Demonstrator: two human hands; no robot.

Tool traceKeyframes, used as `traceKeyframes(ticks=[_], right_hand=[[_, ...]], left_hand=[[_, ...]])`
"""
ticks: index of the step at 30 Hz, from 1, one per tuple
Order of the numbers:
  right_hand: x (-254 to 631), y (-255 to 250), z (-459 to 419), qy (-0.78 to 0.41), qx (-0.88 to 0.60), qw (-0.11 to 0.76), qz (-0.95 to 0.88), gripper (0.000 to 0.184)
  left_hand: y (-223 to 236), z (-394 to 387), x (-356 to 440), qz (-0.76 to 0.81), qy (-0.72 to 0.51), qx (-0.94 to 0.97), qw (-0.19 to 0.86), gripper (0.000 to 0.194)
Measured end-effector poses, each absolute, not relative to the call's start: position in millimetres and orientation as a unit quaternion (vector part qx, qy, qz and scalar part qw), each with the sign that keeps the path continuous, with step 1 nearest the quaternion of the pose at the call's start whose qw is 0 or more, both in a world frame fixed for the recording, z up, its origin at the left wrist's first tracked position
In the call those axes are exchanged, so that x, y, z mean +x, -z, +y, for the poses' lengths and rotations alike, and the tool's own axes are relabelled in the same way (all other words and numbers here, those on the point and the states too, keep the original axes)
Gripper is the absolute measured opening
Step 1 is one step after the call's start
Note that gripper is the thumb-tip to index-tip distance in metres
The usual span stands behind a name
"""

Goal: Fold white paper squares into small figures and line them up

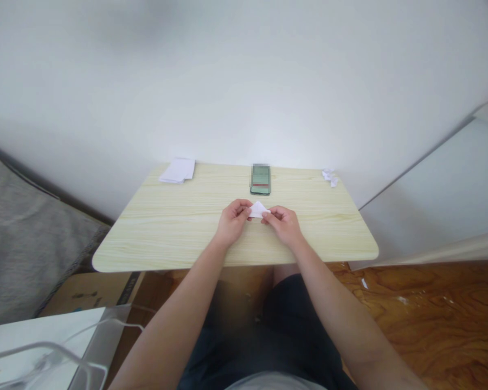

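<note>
Between my hands is a small piece of folded white paper (259, 209), its top coming to a point like a triangle. My left hand (235, 218) pinches its left corner between thumb and fingers. On the other side, my right hand (282, 221) grips the right corner, thumb on top. Both hands are over the middle of the light wood-grain table (166, 233). Just beyond the paper lies a phone (261, 180) with its screen blurred out.
A stack of white paper (178, 170) lies at the table's back left. Crumpled paper scraps (330, 177) sit at the back right. The wall (244, 81) runs along the far edge. Below left are a cardboard box (89, 290) and a white surface with cables (57, 349).
</note>
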State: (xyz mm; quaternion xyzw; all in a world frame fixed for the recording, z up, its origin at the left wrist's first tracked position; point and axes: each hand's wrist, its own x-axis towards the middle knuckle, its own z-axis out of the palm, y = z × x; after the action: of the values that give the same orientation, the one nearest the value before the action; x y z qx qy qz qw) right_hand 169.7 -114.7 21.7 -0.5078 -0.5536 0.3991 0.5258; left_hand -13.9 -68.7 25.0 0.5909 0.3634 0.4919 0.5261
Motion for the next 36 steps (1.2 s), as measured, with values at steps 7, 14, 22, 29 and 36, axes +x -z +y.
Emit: traceKeyframes(ticks=[7,14,22,29,36], right_hand=[[170.1,-22.9,-114.8,-0.384,-0.514,0.530,-0.555,0.031],[170.2,-20.9,-113.6,-0.377,-0.523,0.524,-0.556,0.033],[170.3,-23.7,-114.6,-0.373,-0.526,0.530,-0.551,0.031],[172.0,-25.3,-114.2,-0.370,-0.524,0.550,-0.535,0.031],[171.2,-22.5,-114.0,-0.381,-0.521,0.544,-0.537,0.030]], left_hand=[[-26.9,-70.2,-12.7,0.366,-0.491,0.593,0.523,0.019],[-25.5,-69.6,-12.2,0.370,-0.487,0.594,0.523,0.022],[-22.5,-68.0,-12.8,0.369,-0.485,0.594,0.525,0.023],[-28.7,-73.0,-12.4,0.347,-0.479,0.599,0.540,0.031],[-30.2,-75.1,-14.7,0.337,-0.469,0.610,0.542,0.032]])
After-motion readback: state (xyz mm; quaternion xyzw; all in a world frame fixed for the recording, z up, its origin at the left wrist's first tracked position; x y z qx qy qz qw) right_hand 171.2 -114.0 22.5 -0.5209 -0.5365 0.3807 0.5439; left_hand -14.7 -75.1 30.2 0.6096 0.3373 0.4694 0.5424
